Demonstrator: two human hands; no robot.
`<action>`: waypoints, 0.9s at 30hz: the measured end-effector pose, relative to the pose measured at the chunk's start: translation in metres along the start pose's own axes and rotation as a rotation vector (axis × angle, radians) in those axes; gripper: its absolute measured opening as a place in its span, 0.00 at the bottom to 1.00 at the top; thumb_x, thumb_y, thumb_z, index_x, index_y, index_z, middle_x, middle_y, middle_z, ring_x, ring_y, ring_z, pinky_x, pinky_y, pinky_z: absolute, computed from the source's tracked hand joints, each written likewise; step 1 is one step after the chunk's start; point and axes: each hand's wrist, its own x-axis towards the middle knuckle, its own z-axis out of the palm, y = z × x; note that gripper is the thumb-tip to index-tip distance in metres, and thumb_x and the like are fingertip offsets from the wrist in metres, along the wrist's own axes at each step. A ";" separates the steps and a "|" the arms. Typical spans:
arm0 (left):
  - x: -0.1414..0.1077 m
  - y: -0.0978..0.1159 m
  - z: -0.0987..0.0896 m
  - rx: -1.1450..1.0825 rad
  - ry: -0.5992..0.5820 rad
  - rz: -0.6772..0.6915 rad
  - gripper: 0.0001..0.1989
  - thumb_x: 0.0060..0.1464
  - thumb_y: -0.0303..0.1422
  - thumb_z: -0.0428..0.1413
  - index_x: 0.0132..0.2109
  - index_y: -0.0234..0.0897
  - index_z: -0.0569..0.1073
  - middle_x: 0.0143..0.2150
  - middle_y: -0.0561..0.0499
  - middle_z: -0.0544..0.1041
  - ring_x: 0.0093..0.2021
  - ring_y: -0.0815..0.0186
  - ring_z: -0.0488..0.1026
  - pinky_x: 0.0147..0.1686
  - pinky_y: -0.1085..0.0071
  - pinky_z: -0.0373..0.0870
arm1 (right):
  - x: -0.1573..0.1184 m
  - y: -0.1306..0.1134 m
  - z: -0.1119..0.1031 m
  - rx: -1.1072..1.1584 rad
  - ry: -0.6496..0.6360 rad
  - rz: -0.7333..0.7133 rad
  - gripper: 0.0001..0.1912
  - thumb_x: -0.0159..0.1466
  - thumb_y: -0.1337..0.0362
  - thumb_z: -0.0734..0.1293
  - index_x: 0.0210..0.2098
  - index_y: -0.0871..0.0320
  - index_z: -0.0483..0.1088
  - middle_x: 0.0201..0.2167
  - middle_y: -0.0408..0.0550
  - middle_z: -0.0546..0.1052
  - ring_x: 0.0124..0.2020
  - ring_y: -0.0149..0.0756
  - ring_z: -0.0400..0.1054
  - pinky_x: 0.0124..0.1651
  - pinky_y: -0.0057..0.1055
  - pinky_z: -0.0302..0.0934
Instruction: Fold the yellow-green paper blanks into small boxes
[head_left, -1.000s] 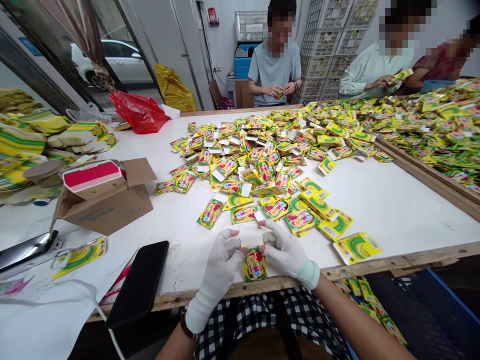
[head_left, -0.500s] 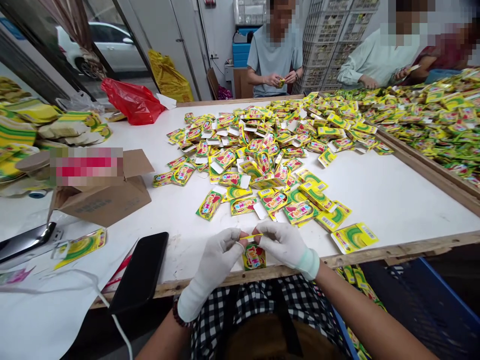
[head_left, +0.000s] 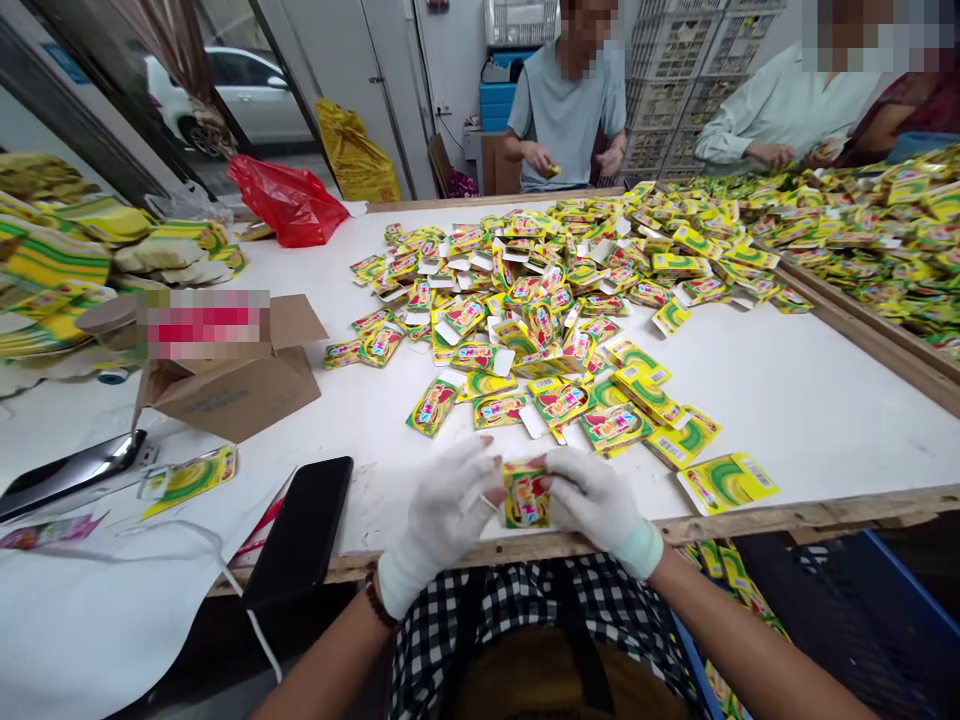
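Near the table's front edge, a small green-and-yellow box (head_left: 527, 497) stands between my gloved hands. My right hand (head_left: 594, 496) grips its right side with thumb and fingers. My left hand (head_left: 448, 503) is at its left, fingers spread and slightly blurred, with the thumb close to the box's lower left; whether it touches cannot be made out. Just beyond my hands, a heap of similar boxes (head_left: 540, 300) spreads over the white table (head_left: 847, 420), some with white flaps sticking out.
A black phone (head_left: 304, 525), an open cardboard carton (head_left: 240, 395) and a red plastic bag (head_left: 289, 205) lie to the left. A wooden divider (head_left: 870, 325) borders more boxes at the right. Across the table, people handle small items. A blue crate (head_left: 900, 590) sits below, right.
My left fingers have come off the top of the box and spread. The box's top edge looks flatter, and my right hand now holds its side. The whole view has shifted slightly.
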 end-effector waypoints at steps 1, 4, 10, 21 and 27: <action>0.008 -0.008 -0.003 0.061 0.045 -0.069 0.18 0.57 0.37 0.55 0.53 0.35 0.71 0.57 0.39 0.70 0.59 0.55 0.66 0.59 0.57 0.65 | 0.002 -0.002 -0.008 0.156 0.088 0.107 0.10 0.62 0.64 0.66 0.43 0.52 0.73 0.40 0.48 0.77 0.40 0.35 0.71 0.43 0.33 0.68; 0.030 -0.041 -0.009 0.264 0.198 -0.326 0.33 0.53 0.43 0.58 0.61 0.31 0.62 0.63 0.37 0.62 0.66 0.50 0.55 0.64 0.53 0.55 | 0.000 -0.010 -0.044 0.790 0.233 0.288 0.13 0.55 0.51 0.72 0.37 0.47 0.72 0.26 0.39 0.74 0.21 0.27 0.66 0.23 0.25 0.64; 0.041 -0.074 -0.013 0.221 0.066 -0.737 0.41 0.49 0.37 0.58 0.66 0.26 0.52 0.65 0.32 0.60 0.63 0.47 0.61 0.62 0.53 0.59 | -0.006 -0.020 -0.049 1.019 0.091 0.440 0.22 0.53 0.40 0.69 0.35 0.51 0.72 0.25 0.44 0.74 0.23 0.32 0.68 0.26 0.31 0.66; -0.018 0.026 0.030 -0.403 0.248 -0.596 0.20 0.54 0.37 0.58 0.52 0.37 0.63 0.50 0.40 0.74 0.51 0.55 0.74 0.50 0.55 0.73 | 0.031 -0.004 0.041 0.385 -0.105 0.278 0.22 0.63 0.62 0.63 0.55 0.56 0.60 0.37 0.48 0.77 0.38 0.38 0.72 0.43 0.35 0.68; -0.015 0.014 0.028 -0.687 0.204 -0.634 0.18 0.52 0.30 0.57 0.50 0.38 0.63 0.46 0.47 0.76 0.46 0.63 0.76 0.48 0.65 0.75 | 0.010 0.004 0.029 0.170 -0.117 0.194 0.23 0.63 0.66 0.61 0.58 0.55 0.59 0.39 0.47 0.76 0.40 0.35 0.70 0.45 0.34 0.66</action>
